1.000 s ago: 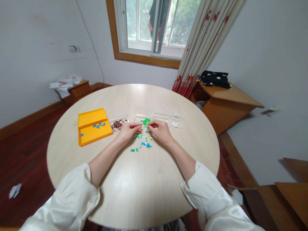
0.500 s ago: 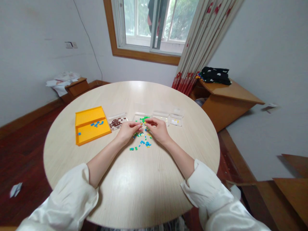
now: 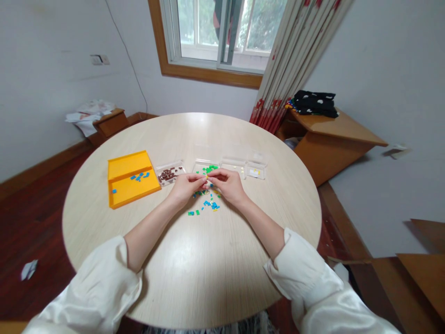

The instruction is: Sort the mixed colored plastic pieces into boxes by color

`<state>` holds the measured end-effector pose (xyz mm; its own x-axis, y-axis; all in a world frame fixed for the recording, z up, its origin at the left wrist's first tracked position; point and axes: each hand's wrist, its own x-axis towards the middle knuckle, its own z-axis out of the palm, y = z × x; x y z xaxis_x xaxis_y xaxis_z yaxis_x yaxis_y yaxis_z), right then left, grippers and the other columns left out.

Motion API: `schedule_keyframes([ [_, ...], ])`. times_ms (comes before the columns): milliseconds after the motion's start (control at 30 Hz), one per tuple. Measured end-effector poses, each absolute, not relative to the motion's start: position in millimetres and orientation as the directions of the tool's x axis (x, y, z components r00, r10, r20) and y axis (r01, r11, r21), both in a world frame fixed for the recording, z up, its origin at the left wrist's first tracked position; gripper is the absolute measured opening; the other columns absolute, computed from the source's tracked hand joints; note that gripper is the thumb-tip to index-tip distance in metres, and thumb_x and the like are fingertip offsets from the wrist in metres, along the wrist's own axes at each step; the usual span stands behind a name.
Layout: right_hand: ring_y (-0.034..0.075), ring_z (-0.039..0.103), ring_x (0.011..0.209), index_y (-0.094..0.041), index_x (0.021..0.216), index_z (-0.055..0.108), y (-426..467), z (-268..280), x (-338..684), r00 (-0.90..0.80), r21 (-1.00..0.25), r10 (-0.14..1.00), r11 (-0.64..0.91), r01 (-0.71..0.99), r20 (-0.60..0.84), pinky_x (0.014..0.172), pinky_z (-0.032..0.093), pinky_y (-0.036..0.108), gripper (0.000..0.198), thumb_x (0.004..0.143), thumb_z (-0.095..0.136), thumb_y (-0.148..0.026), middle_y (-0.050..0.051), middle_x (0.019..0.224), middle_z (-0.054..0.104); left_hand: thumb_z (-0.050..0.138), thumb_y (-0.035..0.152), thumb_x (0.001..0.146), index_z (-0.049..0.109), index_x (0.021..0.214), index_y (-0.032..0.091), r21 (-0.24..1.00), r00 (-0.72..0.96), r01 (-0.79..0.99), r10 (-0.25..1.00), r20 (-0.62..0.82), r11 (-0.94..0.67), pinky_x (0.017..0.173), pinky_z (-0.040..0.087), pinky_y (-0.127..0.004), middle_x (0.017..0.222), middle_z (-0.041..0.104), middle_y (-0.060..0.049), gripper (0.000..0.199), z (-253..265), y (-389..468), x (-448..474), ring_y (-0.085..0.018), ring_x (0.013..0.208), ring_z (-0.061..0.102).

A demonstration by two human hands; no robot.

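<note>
Worktop [image 3: 198, 273], round, pale: beneath the fingers [image 3: 217, 172]. Case [image 3: 127, 164], yellow, open, holding blue tiles [image 3: 140, 176]: well left of the fingers. Left hand [image 3: 183, 189] and right hand [image 3: 230, 188]: fingers of both pinched together, tips meeting. Clear tray [image 3: 171, 164], brown pieces [image 3: 168, 175] inside: beyond and left of the fingers. Green pieces [image 3: 211, 169]: just beyond the fingers. Loose blue pieces [image 3: 213, 205]: on the near side of the fingers. Yellow piece [image 3: 207, 176], tiny: gripped between the fingers.

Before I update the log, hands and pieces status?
Left hand, right hand: fingertips together at small yellow piece. Blue pieces loose nearby. Hands partly hide green-piece tray.
</note>
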<state>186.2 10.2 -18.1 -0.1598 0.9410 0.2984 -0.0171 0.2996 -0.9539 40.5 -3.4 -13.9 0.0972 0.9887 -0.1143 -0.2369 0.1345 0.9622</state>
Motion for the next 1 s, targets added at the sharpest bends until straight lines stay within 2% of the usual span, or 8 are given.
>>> schedule_keyframes([
  [333, 0.013, 0.063, 0.072, -0.018, 0.070, 0.069, 10.2, -16.6, 185.7, -0.169, -0.948, 0.933, 0.317, -0.029, 0.317, 0.071, 0.050, 0.029, 0.006, 0.065, 0.067, -0.021, 0.002, 0.075, 0.069, 0.084, 0.039, 0.042, 0.069, 0.066, 0.011, 0.959, 0.080, -0.252, 0.990, -0.116, 0.132, 0.070, 0.049, -0.031, 0.061, 0.067, -0.004, 0.040, -9.0, -7.5, 42.3, -0.012, 0.057, 0.060],
  [667, 0.012, 0.062, 0.069, -0.017, 0.070, 0.068, 8.8, -14.4, 183.7, -0.159, -0.965, 0.952, 0.260, -0.026, 0.261, 0.070, 0.051, 0.030, 0.005, 0.066, 0.065, -0.018, 0.002, 0.073, 0.069, 0.078, 0.026, 0.055, 0.067, 0.064, 0.011, 0.960, 0.034, -0.248, 0.992, -0.125, 0.130, 0.068, 0.049, -0.030, 0.061, 0.065, -0.003, 0.021, -8.6, -9.3, 45.9, -0.011, 0.056, 0.060],
  [1000, 0.013, 0.062, 0.072, -0.017, 0.072, 0.069, 10.8, -15.8, 184.7, -0.166, -0.968, 0.954, 0.252, 0.003, 0.248, 0.071, 0.050, 0.030, 0.011, 0.066, 0.068, -0.027, 0.003, 0.076, 0.070, 0.081, 0.030, 0.049, 0.067, 0.066, 0.011, 0.957, 0.032, -0.259, 0.992, -0.126, 0.130, 0.069, 0.049, -0.031, 0.063, 0.066, -0.003, 0.029, -8.2, -10.1, 45.1, -0.012, 0.056, 0.061],
])
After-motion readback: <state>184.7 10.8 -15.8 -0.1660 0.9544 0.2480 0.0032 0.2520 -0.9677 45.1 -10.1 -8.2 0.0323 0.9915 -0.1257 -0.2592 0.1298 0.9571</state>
